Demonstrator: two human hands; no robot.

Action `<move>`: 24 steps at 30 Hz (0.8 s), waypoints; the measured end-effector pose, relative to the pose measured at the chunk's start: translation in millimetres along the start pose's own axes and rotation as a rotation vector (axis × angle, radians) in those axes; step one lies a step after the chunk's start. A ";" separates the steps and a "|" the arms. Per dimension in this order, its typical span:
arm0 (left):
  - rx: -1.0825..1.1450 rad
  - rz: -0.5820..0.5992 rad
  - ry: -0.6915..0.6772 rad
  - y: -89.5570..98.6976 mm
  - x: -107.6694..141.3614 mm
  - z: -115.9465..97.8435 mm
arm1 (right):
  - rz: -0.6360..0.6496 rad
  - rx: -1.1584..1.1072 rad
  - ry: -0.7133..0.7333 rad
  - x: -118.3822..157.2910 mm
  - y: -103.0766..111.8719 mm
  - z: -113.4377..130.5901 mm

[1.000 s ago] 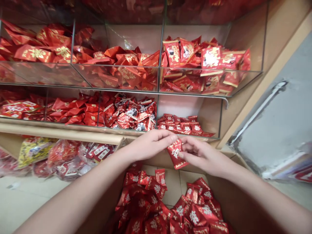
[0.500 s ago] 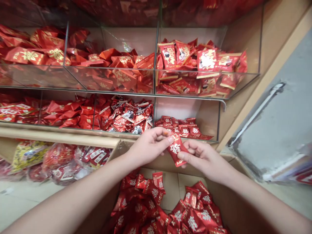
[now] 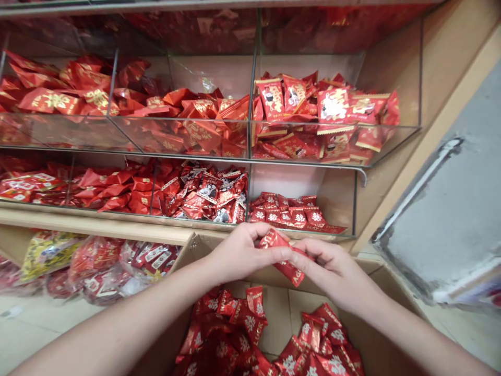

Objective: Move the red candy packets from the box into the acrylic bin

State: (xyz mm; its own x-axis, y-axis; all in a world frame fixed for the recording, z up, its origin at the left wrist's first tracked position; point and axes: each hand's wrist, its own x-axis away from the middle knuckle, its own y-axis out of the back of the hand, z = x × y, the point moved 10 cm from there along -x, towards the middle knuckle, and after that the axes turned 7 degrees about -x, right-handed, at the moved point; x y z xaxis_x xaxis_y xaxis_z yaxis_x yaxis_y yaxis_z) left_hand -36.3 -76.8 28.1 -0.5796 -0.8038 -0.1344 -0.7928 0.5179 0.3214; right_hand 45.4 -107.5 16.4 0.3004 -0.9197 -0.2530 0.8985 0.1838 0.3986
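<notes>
Your left hand (image 3: 240,258) and right hand (image 3: 334,269) share one red packet (image 3: 288,271), each grip pinching it, your thumbs close together across its front; you hold it tilted above an open cardboard box (image 3: 277,309), where similar packets (image 3: 225,337) lie heaped; beyond your hands, a divided shelf (image 3: 97,225) carries more red packets (image 3: 291,215).

- My left hand (image 3: 246,257) and right hand (image 3: 334,271) both grip a red packet (image 3: 290,272).
- Near me, a cardboard box (image 3: 277,313) holds loose packets (image 3: 221,344).
- Far side, shelves (image 3: 78,221); plastic bags (image 3: 96,263) below, left.
</notes>
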 end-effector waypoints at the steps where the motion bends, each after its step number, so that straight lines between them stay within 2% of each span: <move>1: 0.006 0.019 0.002 -2.9 0.7 -0.1 | 0.001 0.001 0.010 1.0 -0.4 2.4; 3: 0.036 0.009 0.000 -4.0 1.6 -0.6 | -0.024 0.018 0.022 2.4 2.1 5.3; 5: 0.080 -0.048 0.004 0.2 1.4 0.4 | -0.057 -0.015 0.008 2.0 6.1 3.6; 8: 0.137 -0.164 0.047 10.3 0.5 8.0 | -0.080 -0.248 -0.060 -0.9 8.6 -7.0; 12: 0.243 -0.211 0.092 13.2 -0.5 18.3 | -0.109 -0.440 -0.113 -3.6 10.0 -14.1; 16: 0.322 -0.202 0.107 11.4 -0.4 22.8 | -0.155 -0.438 -0.105 -2.9 15.6 -13.7; 21: 0.042 -0.033 0.082 -3.4 -1.0 15.1 | -0.070 -0.320 -0.086 -2.5 8.2 -14.4; 24: 0.076 -0.058 0.124 -3.4 1.1 17.4 | -0.026 -0.423 -0.139 -2.3 0.8 -17.5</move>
State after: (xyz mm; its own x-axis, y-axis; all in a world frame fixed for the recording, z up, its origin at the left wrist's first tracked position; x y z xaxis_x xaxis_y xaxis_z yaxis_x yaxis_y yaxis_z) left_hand -37.5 -74.4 10.5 -0.5085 -0.8604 -0.0326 -0.8389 0.4866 0.2438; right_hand 51.1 -99.1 1.9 0.2558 -0.9585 -0.1258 0.9658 0.2590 -0.0096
